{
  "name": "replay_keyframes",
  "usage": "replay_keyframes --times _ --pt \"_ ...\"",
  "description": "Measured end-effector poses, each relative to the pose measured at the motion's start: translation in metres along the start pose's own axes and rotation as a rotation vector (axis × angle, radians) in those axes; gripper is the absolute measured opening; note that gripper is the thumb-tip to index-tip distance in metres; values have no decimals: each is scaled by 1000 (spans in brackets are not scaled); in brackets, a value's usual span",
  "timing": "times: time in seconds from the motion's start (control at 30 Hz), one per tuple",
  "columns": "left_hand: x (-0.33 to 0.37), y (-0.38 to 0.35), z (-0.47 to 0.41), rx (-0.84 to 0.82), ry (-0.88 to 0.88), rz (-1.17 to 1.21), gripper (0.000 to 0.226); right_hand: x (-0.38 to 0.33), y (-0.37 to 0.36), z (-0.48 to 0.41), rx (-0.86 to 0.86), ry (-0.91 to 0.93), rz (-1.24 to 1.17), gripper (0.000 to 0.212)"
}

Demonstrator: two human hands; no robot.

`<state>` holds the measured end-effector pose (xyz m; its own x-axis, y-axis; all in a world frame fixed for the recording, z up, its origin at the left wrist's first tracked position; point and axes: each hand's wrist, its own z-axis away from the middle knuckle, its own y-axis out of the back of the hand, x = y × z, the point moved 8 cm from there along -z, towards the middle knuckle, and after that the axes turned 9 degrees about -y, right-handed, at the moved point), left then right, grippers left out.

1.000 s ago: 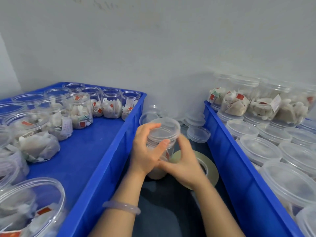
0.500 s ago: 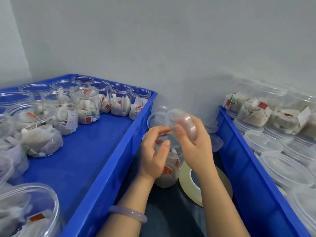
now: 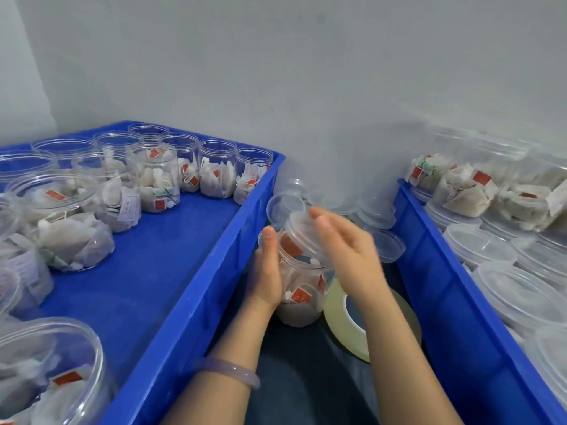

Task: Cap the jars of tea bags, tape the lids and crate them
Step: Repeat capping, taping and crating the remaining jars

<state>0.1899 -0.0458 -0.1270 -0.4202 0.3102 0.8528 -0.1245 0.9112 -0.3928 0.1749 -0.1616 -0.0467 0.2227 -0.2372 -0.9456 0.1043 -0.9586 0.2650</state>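
Left hand is gripping one jar of tea bags; right hand is holding one lid tilted over it.

No text, brand or number is legible. The red tag in the held jar at 6 o'clock shows no readable marks. The white slip at 9 o'clock bears faint print, too blurred to read.

Holding jar of tea bags in left grip, lid tilted on its mouth in right grip. Just below right grip: tape roll. Outboard either side: blue crates.
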Motion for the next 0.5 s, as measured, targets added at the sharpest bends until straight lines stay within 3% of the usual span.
replay_keyframes --times 0.07,0.1,0.2,0.37,0.5 --pt "-2 2 0 -6 16 23 88 -3 -18 3 -57 38 195 61" --pt "-4 4 1 0 27 7 88 -6 -19 4 -13 54 228 67" --pt "-4 5 2 4 30 -14 91 -16 -12 8 75 166 192 54" --pt "3 2 3 27 9 20 84 -12 -15 1 -105 100 385 75" --pt "2 4 2 48 -9 -44 69 -9 -15 -4 -96 92 349 58"
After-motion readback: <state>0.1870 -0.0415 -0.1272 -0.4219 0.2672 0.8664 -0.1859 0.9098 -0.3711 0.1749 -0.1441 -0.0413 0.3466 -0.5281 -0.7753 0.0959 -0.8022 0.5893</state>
